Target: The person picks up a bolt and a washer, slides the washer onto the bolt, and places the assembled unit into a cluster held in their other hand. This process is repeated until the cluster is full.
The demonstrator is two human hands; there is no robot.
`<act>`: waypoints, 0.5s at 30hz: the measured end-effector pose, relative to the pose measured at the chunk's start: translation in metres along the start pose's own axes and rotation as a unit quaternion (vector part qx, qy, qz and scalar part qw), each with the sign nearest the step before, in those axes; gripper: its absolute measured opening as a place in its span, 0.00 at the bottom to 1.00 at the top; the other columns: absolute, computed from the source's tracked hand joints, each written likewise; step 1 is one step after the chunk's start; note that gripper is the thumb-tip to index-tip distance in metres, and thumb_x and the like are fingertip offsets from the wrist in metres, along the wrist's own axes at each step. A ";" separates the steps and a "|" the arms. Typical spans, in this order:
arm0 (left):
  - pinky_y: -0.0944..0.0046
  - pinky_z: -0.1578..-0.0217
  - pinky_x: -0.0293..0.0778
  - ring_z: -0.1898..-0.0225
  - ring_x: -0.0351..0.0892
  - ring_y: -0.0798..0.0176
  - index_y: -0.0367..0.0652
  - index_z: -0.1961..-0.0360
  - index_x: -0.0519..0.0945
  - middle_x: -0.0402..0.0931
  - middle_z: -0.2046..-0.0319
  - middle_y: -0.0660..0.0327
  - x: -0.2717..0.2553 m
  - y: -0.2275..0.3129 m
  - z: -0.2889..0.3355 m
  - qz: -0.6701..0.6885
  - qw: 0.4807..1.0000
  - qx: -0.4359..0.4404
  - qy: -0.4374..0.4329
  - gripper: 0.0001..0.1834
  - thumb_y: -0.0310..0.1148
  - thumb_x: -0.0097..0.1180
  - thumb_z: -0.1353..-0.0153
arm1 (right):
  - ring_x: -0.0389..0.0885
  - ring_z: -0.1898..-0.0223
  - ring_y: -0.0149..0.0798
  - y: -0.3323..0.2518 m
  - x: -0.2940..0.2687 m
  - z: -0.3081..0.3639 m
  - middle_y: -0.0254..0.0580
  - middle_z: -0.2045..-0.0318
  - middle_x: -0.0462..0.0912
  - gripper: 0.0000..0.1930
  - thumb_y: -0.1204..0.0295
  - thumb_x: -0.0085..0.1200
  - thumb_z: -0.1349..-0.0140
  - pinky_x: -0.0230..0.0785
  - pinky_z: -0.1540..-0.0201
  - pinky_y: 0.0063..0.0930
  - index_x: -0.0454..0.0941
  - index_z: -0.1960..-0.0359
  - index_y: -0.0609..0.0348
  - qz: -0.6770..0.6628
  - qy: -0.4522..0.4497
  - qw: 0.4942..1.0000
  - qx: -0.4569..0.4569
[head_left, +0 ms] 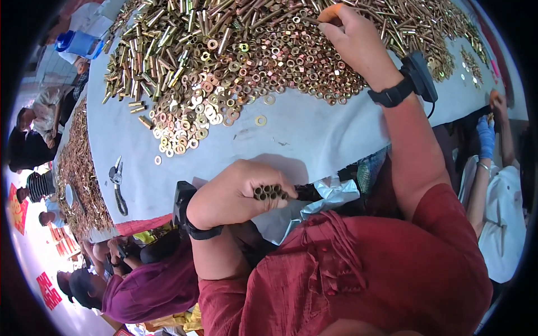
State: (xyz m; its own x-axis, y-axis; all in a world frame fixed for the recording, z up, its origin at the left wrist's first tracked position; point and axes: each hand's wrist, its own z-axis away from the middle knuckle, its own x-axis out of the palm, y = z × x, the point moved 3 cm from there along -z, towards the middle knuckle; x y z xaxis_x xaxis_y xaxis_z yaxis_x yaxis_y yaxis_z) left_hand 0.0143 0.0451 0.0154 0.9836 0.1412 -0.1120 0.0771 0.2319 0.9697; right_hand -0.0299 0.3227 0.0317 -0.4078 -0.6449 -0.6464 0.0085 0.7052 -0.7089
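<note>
Status: part gathered, much left loose

The cloth-covered table (330, 134) bears a broad heap of hardware: metal tubes (168, 50) toward the far left, nuts (314, 73) in the middle, washers (193, 115) spilling nearest the wearer. Progress, by judgement: 1 handful collected, most of the heap untouched. Right hand (348, 28): arm extended over the heap, orange-tipped fingers (332, 11) bent close to the thumb; cannot tell whether they pinch a piece. Left hand (238, 187): before the torso, at the table's near edge, fingers curled and clamped around the tube bundle (268, 192), hollow ends facing the camera.
</note>
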 end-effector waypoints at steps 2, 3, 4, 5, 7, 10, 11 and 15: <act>0.69 0.68 0.73 0.70 0.77 0.67 0.37 0.60 0.81 0.82 0.66 0.59 -0.010 -0.006 0.002 0.037 0.988 0.065 0.135 0.08 0.23 0.62 0.41 | 0.81 0.61 0.43 0.012 0.009 0.002 0.46 0.65 0.82 0.09 0.70 0.56 0.39 0.72 0.57 0.35 0.77 0.60 0.60 0.001 0.008 0.999 -0.035; 0.69 0.68 0.73 0.70 0.77 0.67 0.37 0.60 0.81 0.82 0.66 0.59 -0.011 -0.006 0.002 0.035 0.988 0.065 0.138 0.08 0.23 0.62 0.41 | 0.81 0.63 0.38 0.010 0.012 0.002 0.40 0.65 0.82 0.10 0.69 0.56 0.37 0.72 0.57 0.29 0.78 0.56 0.58 0.002 0.013 0.998 -0.065; 0.71 0.72 0.70 0.72 0.74 0.70 0.38 0.56 0.78 0.81 0.66 0.59 -0.017 -0.010 0.004 0.132 0.961 0.031 0.240 0.11 0.24 0.61 0.41 | 0.81 0.65 0.30 0.009 0.012 0.003 0.37 0.66 0.83 0.11 0.70 0.56 0.36 0.71 0.58 0.23 0.78 0.54 0.59 0.001 0.003 0.998 -0.067; 0.74 0.76 0.66 0.75 0.71 0.73 0.40 0.53 0.76 0.81 0.66 0.58 -0.022 -0.015 0.006 0.226 0.914 -0.003 0.336 0.14 0.24 0.60 0.40 | 0.81 0.65 0.30 0.005 0.013 0.006 0.37 0.66 0.83 0.11 0.70 0.56 0.36 0.71 0.58 0.23 0.78 0.54 0.59 0.000 0.002 0.998 -0.071; 0.77 0.74 0.66 0.76 0.68 0.77 0.40 0.51 0.72 0.81 0.64 0.62 -0.024 -0.017 0.005 0.279 0.895 0.018 0.347 0.15 0.20 0.55 0.38 | 0.82 0.65 0.42 -0.005 0.017 0.011 0.45 0.67 0.83 0.09 0.69 0.55 0.38 0.74 0.61 0.36 0.80 0.58 0.55 -0.057 0.031 0.993 -0.096; 0.76 0.73 0.69 0.75 0.71 0.75 0.40 0.55 0.72 0.82 0.63 0.59 -0.025 -0.019 0.006 0.304 0.873 0.010 0.382 0.10 0.21 0.54 0.37 | 0.82 0.71 0.37 -0.021 0.032 0.023 0.42 0.71 0.84 0.09 0.70 0.56 0.37 0.73 0.66 0.30 0.78 0.57 0.57 -0.143 -0.038 0.987 -0.055; 0.76 0.73 0.69 0.75 0.71 0.75 0.40 0.55 0.72 0.82 0.63 0.59 -0.025 -0.019 0.006 0.303 0.872 0.011 0.385 0.10 0.21 0.54 0.37 | 0.82 0.72 0.36 -0.029 0.040 0.030 0.40 0.74 0.83 0.09 0.70 0.56 0.37 0.72 0.67 0.30 0.78 0.56 0.57 -0.202 -0.104 0.974 -0.005; 0.76 0.74 0.68 0.75 0.71 0.76 0.39 0.59 0.76 0.82 0.63 0.60 -0.025 -0.015 0.006 0.290 0.868 0.028 0.402 0.06 0.23 0.57 0.36 | 0.81 0.75 0.40 -0.060 0.051 0.053 0.45 0.77 0.80 0.10 0.67 0.57 0.36 0.70 0.72 0.32 0.77 0.56 0.55 -0.171 -0.204 0.961 -0.079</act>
State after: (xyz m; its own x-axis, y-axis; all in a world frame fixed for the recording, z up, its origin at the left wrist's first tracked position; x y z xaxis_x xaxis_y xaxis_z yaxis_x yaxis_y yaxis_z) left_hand -0.0106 0.0323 0.0045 0.4296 0.8499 0.3051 -0.3640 -0.1463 0.9198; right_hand -0.0034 0.2321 0.0258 0.0295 -0.8857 -0.4634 -0.2141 0.4472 -0.8684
